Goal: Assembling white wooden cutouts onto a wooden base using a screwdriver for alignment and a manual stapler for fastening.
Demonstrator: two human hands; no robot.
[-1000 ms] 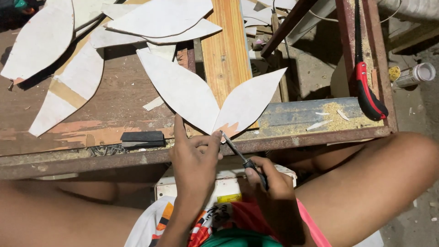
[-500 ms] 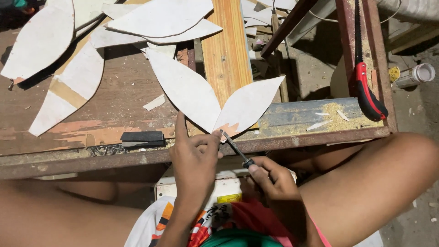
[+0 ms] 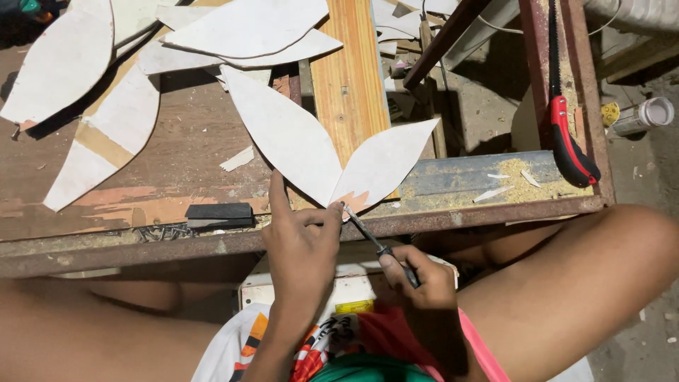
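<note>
White leaf-shaped cutouts of thin board lie across the worn wooden workbench: at far left one large leaf panel, beside it a longer leaf with a tan band, more stacked at the top. These look already cut to outline; judging by that, the shaping is mostly done and edge work on the nearest pair is what remains. A black rectangular block sits near the bench's front edge, with small nails scattered just beside it. The left hand presses fingers down at the pointed junction where the two joined leaves meet, at the bench's front edge; fingers spread, flat on the board rather than wrapped round it. The right hand is clamped round the dark handle of a slim blade tool, its tip touching the junction. Behind runs a bare pine plank. Sawdust and chips litter the metal rail to the right, where a red-and-black handsaw hangs along the frame, well apart. A small white tube lies on the ground at far right. Nothing blocks the tool; knees crowd both sides.
</note>
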